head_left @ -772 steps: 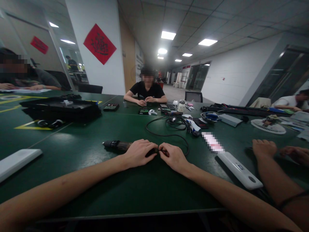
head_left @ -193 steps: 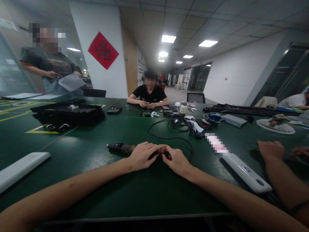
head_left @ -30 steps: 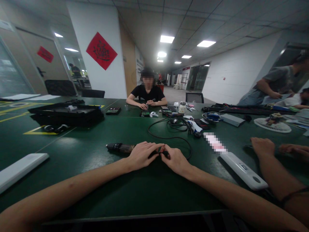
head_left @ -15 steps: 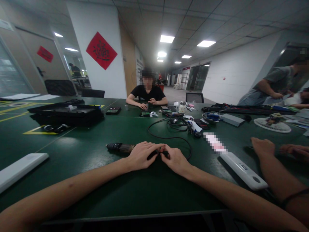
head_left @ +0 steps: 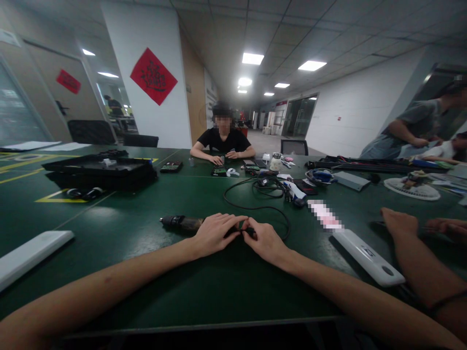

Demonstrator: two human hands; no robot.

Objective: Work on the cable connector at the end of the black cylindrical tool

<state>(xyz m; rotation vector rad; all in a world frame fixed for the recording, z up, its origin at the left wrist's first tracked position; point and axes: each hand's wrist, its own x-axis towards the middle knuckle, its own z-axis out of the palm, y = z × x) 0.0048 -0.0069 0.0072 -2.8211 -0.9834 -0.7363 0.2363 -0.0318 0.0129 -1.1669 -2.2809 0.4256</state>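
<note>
The left hand (head_left: 214, 234) is curled over the rear of a dark cylindrical tool (head_left: 182, 223), which lies on the table with its tip pointing left. The right hand (head_left: 268, 241) meets it at the tool's tail end, thumb and fingers drawn almost together; what they pinch is too small to tell. A black cable (head_left: 255, 208) loops just beyond. Two white bars flank the arms: a left bar (head_left: 36, 255) and a right bar (head_left: 370, 257), the latter bearing a dark unreadable mark. A neighbour's two hands (head_left: 399, 222) are farther right. The table (head_left: 204, 291) is glossy green with yellow lines. Across it sits one person in black (head_left: 222, 142). Two red signs hang behind, the larger diamond (head_left: 153, 76) with black characters too blurred to read.
</note>
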